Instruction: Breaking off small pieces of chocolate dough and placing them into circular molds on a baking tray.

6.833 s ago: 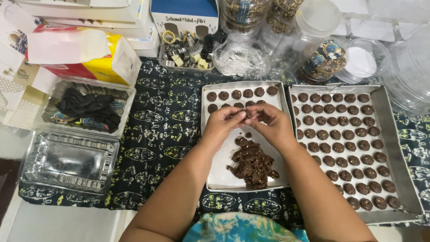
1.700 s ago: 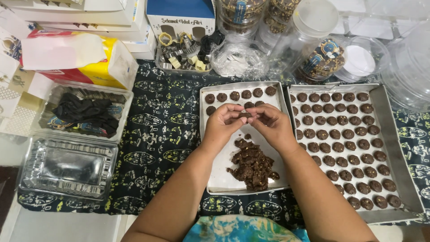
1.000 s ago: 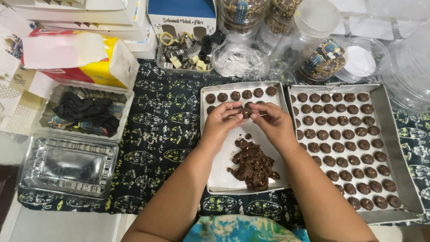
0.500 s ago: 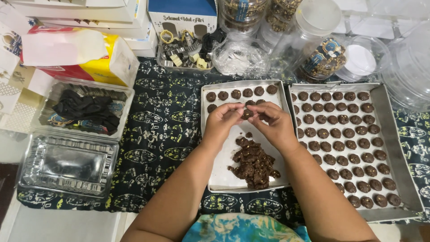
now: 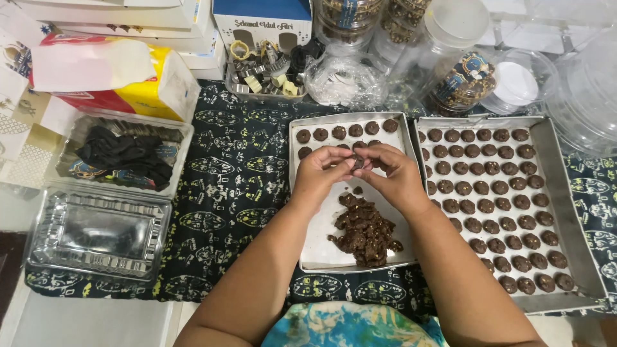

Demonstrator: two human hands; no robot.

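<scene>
Hardly anything has moved: both hands stay together over the small tray (image 5: 308,257).

Left hand (image 5: 321,172) and right hand (image 5: 393,175) pinch one dough bit (image 5: 357,162) between their fingertips, above the dough pile (image 5: 367,232) on that tray. Roll it gently and round, I think, then set it beside the top-row balls (image 5: 339,133).
</scene>
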